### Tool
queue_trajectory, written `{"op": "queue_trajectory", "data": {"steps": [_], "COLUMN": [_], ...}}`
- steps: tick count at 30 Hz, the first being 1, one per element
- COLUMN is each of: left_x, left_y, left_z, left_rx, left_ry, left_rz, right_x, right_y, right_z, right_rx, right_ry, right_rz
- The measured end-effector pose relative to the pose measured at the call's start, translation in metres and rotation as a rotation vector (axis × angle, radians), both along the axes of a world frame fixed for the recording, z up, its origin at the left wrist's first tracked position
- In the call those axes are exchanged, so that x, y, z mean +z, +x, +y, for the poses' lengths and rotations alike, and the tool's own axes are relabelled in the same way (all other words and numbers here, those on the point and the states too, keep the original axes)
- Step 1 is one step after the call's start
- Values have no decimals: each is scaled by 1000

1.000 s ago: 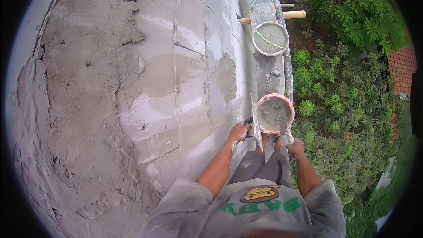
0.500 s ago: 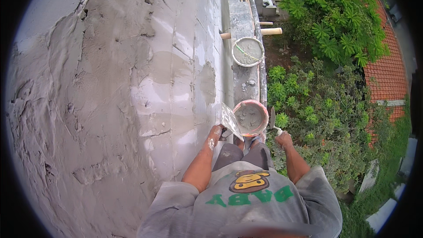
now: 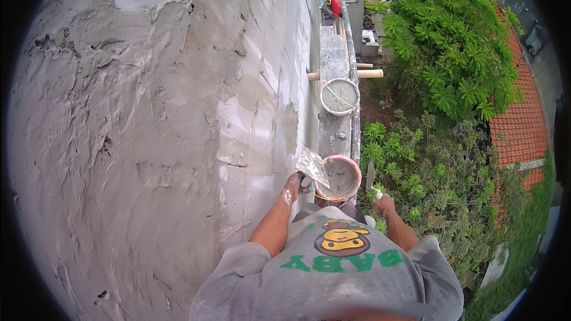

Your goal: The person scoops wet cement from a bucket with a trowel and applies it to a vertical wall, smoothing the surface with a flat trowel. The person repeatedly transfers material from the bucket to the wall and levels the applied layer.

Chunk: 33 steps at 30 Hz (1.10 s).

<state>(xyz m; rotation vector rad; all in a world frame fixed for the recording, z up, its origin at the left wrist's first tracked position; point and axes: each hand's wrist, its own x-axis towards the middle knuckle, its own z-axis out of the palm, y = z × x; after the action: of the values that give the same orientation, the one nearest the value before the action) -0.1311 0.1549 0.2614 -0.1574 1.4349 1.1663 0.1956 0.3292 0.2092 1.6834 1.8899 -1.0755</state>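
Observation:
My left hand is closed on a flat, mortar-smeared plastering trowel, tilted over the left side of a red-rimmed bucket with grey mortar inside. Just right of this bucket, my right hand grips a pointed trowel, its blade upright and outside the rim. Farther along the narrow plank stands a white bucket of grey mix with a green handle. At my left, the wall has rough wet plaster beside exposed pale blocks.
Bamboo poles cross under the plank, and a pale rail runs along its outer side. A red item lies at the far end. Trees, an orange tiled roof and ground lie below on the right.
The view has swung upward along the wall, showing more of the plank's far end. My left trowel has tipped over the bucket; my right trowel has moved outward from the rim.

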Motion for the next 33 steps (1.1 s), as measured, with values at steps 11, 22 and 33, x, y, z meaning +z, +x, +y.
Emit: {"op": "queue_trajectory", "data": {"steps": [11,22,33], "left_x": [26,-6,-11], "left_y": [7,8,-1], "left_z": [36,25,2], "left_rx": [77,85,-107], "left_ry": [78,66,-67], "left_rz": [-3,-90,81], "right_x": [16,31,6], "right_y": [12,22,17], "right_z": [0,8,34], "right_rx": [-95,-9,115], "right_ry": [104,149,216], "right_rz": [71,104,95]}}
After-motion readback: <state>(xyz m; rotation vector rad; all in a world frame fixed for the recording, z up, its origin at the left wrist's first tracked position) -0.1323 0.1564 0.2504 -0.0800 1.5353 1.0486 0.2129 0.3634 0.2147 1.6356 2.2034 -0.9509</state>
